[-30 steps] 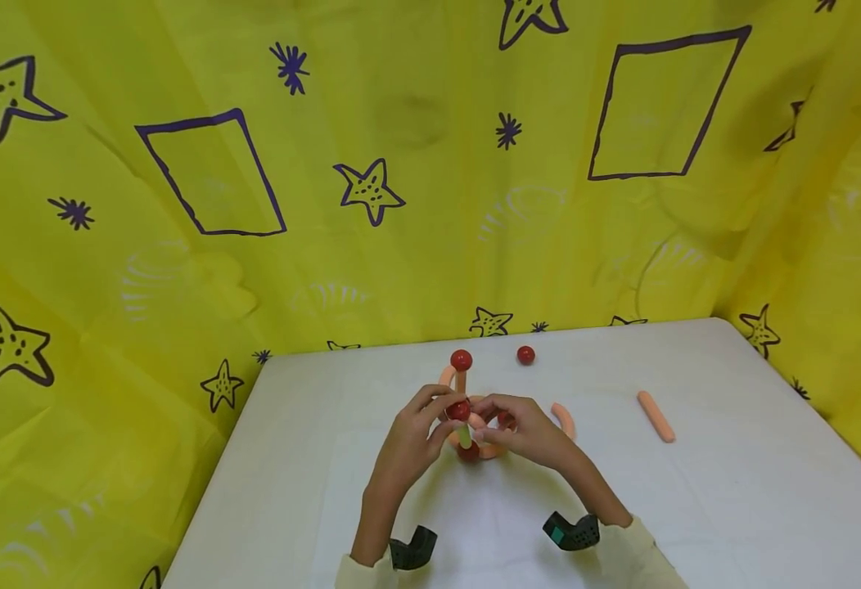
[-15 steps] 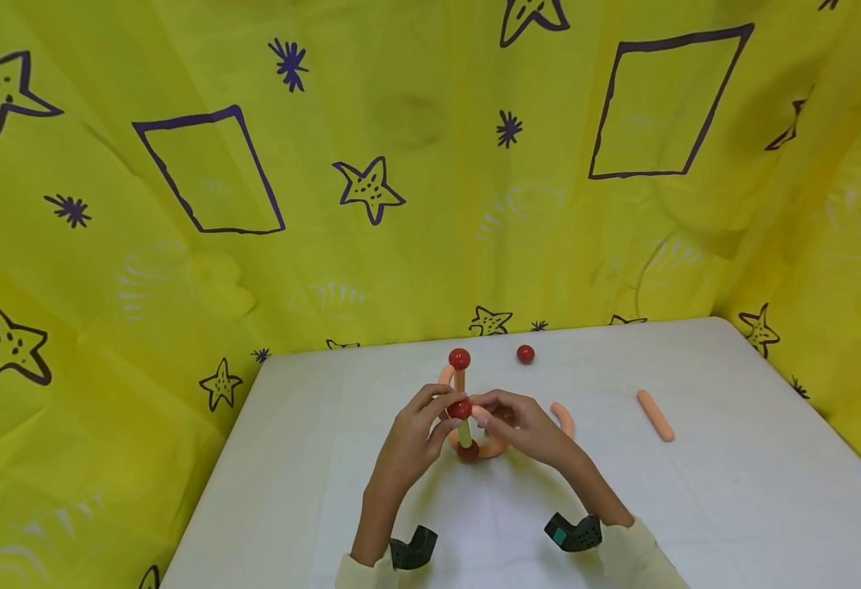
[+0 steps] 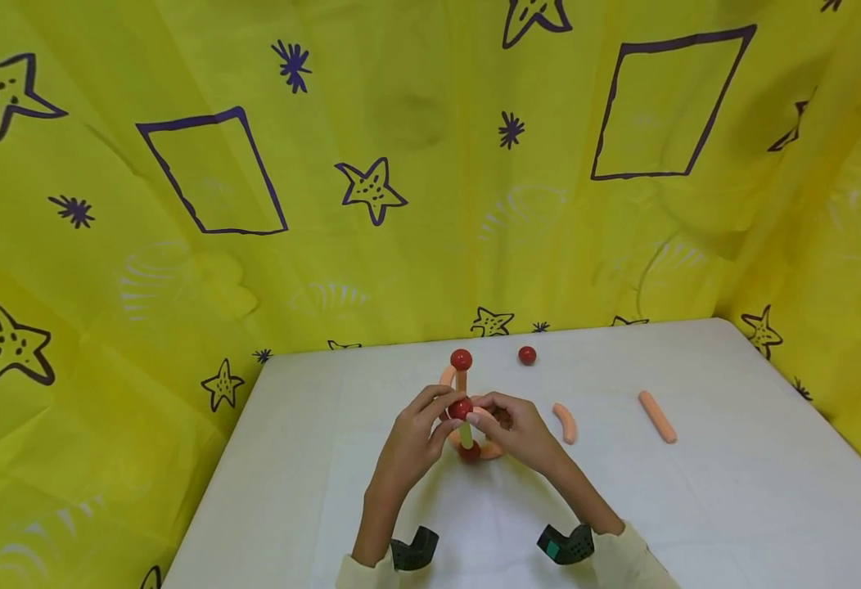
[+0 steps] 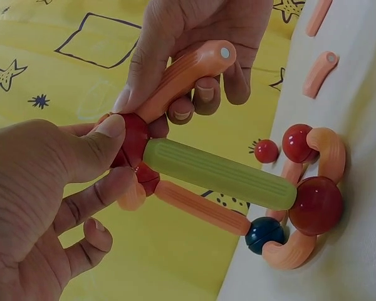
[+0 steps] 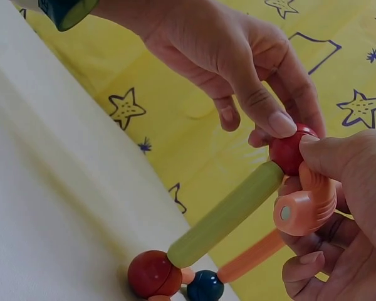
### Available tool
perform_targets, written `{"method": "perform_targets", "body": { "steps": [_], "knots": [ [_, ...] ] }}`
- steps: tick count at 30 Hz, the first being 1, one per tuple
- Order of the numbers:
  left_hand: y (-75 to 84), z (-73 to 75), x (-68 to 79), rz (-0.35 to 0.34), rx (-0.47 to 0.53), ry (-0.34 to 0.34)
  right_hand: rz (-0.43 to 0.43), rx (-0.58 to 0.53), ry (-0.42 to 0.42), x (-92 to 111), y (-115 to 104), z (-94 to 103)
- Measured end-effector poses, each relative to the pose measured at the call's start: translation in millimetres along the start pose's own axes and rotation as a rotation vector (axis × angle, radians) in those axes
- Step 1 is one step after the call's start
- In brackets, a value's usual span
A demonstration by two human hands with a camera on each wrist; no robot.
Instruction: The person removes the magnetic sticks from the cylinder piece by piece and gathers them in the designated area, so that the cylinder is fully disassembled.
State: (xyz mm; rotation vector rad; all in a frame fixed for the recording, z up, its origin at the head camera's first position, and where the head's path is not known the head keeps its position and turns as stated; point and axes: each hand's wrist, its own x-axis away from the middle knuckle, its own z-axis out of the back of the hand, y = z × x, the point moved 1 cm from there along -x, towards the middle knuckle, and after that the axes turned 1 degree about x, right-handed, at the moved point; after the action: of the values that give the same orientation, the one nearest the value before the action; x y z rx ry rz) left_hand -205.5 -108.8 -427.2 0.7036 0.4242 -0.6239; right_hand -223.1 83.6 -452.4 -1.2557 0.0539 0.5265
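Note:
In the head view my left hand (image 3: 414,433) pinches a red ball (image 3: 461,408) between thumb and fingers. That ball tops an upright green rod (image 4: 219,172), which stands on a larger-looking red ball (image 4: 316,205) at the base. My right hand (image 3: 520,432) holds a curved orange rod (image 4: 191,72) with one end against the pinched ball; its other end, with a pale metal dot, sticks out free. The right thumb (image 5: 329,153) also presses on the ball. Behind, a straight orange rod (image 4: 203,207) runs down to a dark blue ball (image 4: 264,235).
Curved orange rods (image 4: 291,251) link the balls of the base ring. Loose on the white table (image 3: 290,491) are a red ball (image 3: 527,355), a curved orange rod (image 3: 565,424) and a straight orange rod (image 3: 657,417). Yellow patterned cloth (image 3: 430,270) hangs behind.
My right hand has shifted slightly left, bringing its curved orange rod and thumb up to the red ball. The left hand keeps its pinch on that ball in the same place.

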Motion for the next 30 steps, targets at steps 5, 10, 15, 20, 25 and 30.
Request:
{"method": "perform_targets", "body": {
  "steps": [5, 10, 15, 20, 25, 30],
  "knots": [
    [1.3, 0.3, 0.0, 0.002, 0.004, 0.0, 0.012, -0.008, -0.01, 0.8, -1.5, 1.3],
    [2.8, 0.0, -0.2, 0.005, 0.019, 0.01, 0.034, -0.017, -0.02, 0.8, -0.7, 2.0],
    [3.6, -1.1, -1.3, 0.006, 0.023, 0.014, 0.043, 0.0, -0.008, 0.4, 2.0, 2.7],
    [3.7, -0.8, -1.2, -0.002, 0.004, 0.013, 0.081, 0.026, 0.012, 1.3, 3.4, 3.9],
    [3.2, -0.6, 0.1, 0.007, 0.009, 0.008, 0.042, 0.046, 0.027, 1.9, 3.6, 4.9],
    [3.9, -0.4, 0.1, 0.02, 0.004, 0.003, -0.009, 0.052, 0.018, 1.7, 3.4, 7.6]
  ]
}}
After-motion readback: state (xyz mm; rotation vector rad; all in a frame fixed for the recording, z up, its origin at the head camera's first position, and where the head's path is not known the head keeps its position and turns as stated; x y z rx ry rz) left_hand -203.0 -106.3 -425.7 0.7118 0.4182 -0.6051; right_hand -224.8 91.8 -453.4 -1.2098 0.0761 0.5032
